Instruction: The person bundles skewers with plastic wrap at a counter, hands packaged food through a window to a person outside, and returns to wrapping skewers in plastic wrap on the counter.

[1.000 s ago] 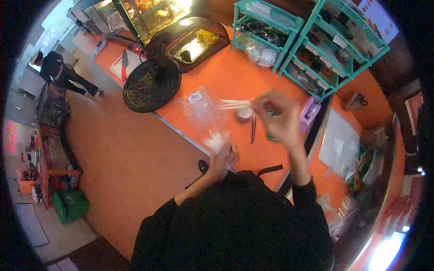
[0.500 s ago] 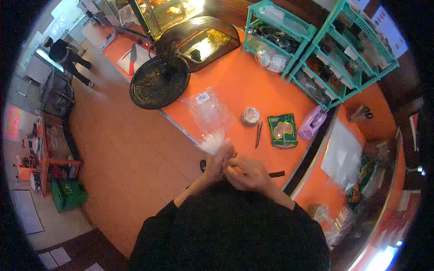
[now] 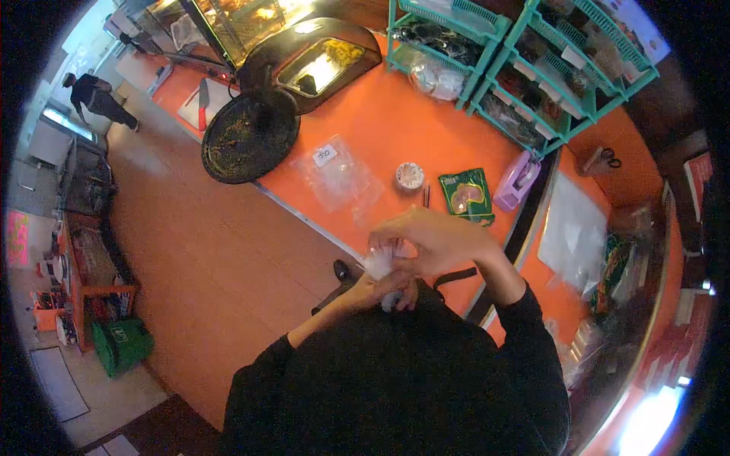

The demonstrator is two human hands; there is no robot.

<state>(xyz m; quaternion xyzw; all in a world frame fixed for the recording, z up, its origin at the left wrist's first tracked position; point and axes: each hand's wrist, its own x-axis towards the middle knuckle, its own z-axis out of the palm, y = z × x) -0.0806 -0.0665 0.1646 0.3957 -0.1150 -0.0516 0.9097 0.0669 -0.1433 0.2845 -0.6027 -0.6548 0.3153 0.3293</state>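
Note:
A bundle of thin white sticks [image 3: 377, 263] stands in my left hand [image 3: 372, 290], close to my body; its fingers are wrapped round the bundle. My right hand [image 3: 433, 237] arches over the top of the bundle, fingers bent down and blurred, and whether it pinches anything cannot be made out. Beyond the hands on the orange counter [image 3: 380, 114] lie a clear plastic bag [image 3: 338, 178] with a white label, a small round container [image 3: 410, 177], thin dark sticks [image 3: 426, 196] and a green packet [image 3: 465, 195].
A purple tape dispenser [image 3: 517, 181] sits right of the packet. Teal basket racks [image 3: 487, 76] stand at the back. A round black lid [image 3: 251, 138] and a red-handled knife [image 3: 203, 106] are at the left. Another person [image 3: 101, 102] is far left.
My right hand first held several white sticks out over the counter, then came down to my left hand, and now arches over the bundle. The far person has shifted posture.

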